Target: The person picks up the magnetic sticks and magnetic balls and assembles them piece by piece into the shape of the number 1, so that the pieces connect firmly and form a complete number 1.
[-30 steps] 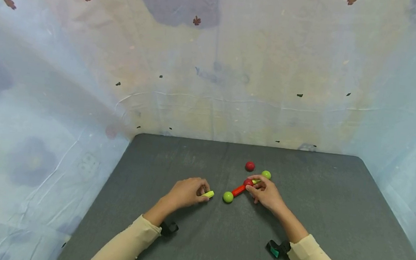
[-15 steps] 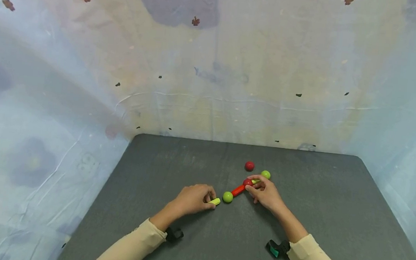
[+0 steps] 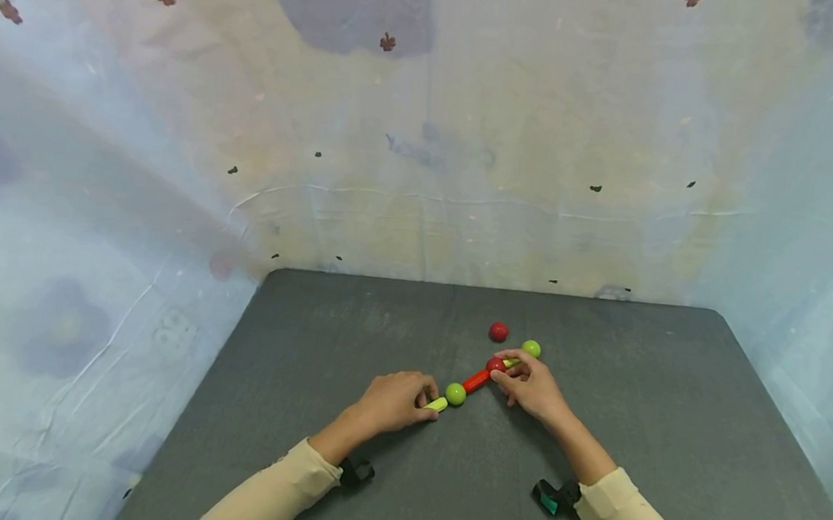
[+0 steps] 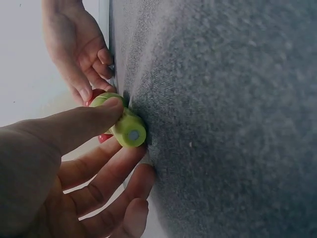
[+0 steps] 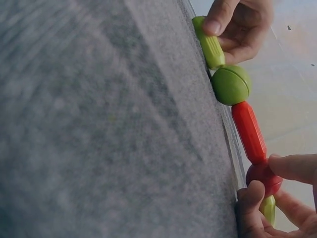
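Grey table (image 3: 349, 329); left hand (image 3: 395, 399) narrowly pinching lime rod (image 3: 438, 403), right hand (image 3: 536, 389) pinching red ball (image 3: 495, 364).

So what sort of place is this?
Probably a makeshift, screened-off tabletop workspace: patterned sheeting hangs behind a dark grey table, where a red ball lies near a chain of toy rods and balls.

Table (image 3: 478, 484): matt, grainy, cloth-like. Red stick (image 5: 249, 131): plastic-looking, lengthwise ridges, slight sheen. Green ball (image 5: 231, 85) at its 8 o'clock end: smooth plastic look, soft shine, one groove. Red ball (image 5: 264, 179) at its 2 o'clock end: smooth, glossy. Yellow-green stick (image 5: 213, 50), 8 o'clock of green ball: ridged plastic look; grey end disc (image 4: 133, 135) metal-looking. Wall sheet (image 3: 490, 116), 12 o'clock: creased, faint sheen. Sleeves (image 3: 266, 497), 4 and 8 o'clock: matt cloth
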Action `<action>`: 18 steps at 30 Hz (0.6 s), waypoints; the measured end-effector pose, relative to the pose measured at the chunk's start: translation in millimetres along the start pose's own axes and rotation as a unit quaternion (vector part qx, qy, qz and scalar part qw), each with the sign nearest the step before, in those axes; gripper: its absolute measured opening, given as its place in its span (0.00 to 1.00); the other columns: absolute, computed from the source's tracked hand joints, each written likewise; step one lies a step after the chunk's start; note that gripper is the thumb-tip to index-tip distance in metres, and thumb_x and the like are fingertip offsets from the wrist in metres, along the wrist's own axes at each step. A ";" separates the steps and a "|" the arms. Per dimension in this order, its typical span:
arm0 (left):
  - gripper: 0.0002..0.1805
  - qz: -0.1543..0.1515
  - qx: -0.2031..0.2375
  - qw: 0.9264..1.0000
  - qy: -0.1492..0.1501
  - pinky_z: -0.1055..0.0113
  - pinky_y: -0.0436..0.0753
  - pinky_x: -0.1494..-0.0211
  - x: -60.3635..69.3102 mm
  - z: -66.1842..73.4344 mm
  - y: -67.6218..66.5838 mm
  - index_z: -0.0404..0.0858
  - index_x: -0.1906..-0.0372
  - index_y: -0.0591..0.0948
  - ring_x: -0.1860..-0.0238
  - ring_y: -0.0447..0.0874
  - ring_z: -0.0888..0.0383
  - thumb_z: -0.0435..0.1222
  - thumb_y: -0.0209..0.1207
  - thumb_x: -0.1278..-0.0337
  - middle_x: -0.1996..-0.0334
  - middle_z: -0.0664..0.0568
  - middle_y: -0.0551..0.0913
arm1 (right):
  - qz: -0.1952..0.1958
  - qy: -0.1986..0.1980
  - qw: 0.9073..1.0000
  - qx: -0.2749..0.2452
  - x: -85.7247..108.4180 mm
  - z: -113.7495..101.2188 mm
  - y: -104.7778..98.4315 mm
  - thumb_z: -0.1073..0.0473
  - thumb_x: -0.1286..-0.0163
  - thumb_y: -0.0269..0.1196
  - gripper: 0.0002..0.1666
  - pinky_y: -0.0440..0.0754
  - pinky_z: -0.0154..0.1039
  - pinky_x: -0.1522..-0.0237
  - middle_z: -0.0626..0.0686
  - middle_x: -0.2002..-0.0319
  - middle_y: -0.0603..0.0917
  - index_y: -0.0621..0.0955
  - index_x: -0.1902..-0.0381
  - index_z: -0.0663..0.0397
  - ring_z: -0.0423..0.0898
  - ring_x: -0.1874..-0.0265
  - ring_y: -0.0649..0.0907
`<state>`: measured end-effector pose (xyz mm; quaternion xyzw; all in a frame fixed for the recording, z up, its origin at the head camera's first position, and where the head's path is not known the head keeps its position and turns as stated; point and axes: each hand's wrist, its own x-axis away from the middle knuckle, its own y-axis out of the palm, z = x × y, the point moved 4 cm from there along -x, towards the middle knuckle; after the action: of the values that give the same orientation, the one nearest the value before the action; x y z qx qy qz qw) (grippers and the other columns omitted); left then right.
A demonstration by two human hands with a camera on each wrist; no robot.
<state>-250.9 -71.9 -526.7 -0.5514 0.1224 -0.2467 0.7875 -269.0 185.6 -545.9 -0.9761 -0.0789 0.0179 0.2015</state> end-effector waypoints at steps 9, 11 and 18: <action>0.14 -0.003 0.005 1.000 0.003 0.67 0.76 0.68 -2.0 2.3 -2.7 0.51 0.52 0.87 0.72 0.74 0.70 0.53 0.73 0.34 0.69 0.66 0.80 | -0.003 0.006 1.000 0.006 -1.4 0.8 -0.4 0.59 0.22 0.69 0.22 0.85 0.43 0.72 0.64 0.56 0.86 0.81 0.35 0.61 0.51 0.78 0.83; 0.14 -0.006 0.013 1.000 0.003 0.68 0.76 0.69 -3.3 2.6 -4.5 0.51 0.52 0.87 0.73 0.75 0.70 0.53 0.71 0.32 0.70 0.66 0.81 | -0.003 0.009 1.000 0.007 -1.4 0.4 -0.6 0.59 0.22 0.70 0.22 0.85 0.43 0.72 0.64 0.55 0.86 0.81 0.35 0.60 0.51 0.78 0.83; 0.12 -0.012 0.025 1.000 0.007 0.67 0.77 0.70 -15.9 4.4 -11.8 0.50 0.53 0.87 0.75 0.76 0.68 0.53 0.66 0.25 0.70 0.66 0.82 | -0.001 0.002 1.000 0.005 -0.2 -0.2 -1.0 0.59 0.22 0.69 0.22 0.84 0.44 0.73 0.65 0.55 0.86 0.81 0.35 0.62 0.51 0.79 0.83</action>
<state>-265.3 -63.1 -515.4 -0.5311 0.1154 -0.2630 0.7972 -269.3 186.4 -545.3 -0.9751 -0.0799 0.0161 0.2062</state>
